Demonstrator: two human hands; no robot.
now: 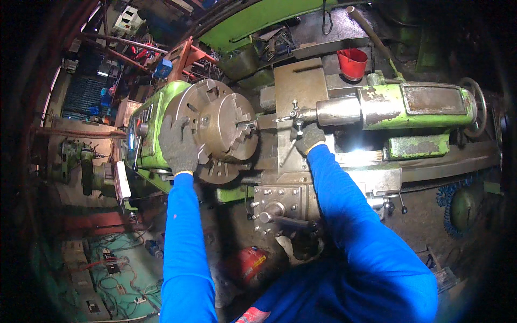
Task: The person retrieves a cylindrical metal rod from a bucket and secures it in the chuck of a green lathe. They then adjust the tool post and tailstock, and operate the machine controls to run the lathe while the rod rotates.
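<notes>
My left hand [179, 142], in a dark work glove, lies flat against the near-left side of the large round faceplate [189, 105] of a green lathe. Its fingers stretch upward along the metal. Mounted on the faceplate is a steel jaw chuck [229, 129] with stepped jaws. My right hand [311, 138], also gloved, is closed just below a small metal fitting with projecting bolts [294, 114] at the tip of the tailstock quill [338, 112]. Whatever its fingers grip is hidden. A thin rod [287, 153] slants down beside that hand over the carriage [301, 86].
The green tailstock [412, 106] with its handwheel [475, 107] stands at right. A red bucket [353, 65] sits behind it. Nearer me is a square tool post [274, 207] with a lever handle [293, 220]. Cables and electrical parts [116, 269] lie on a green surface at lower left.
</notes>
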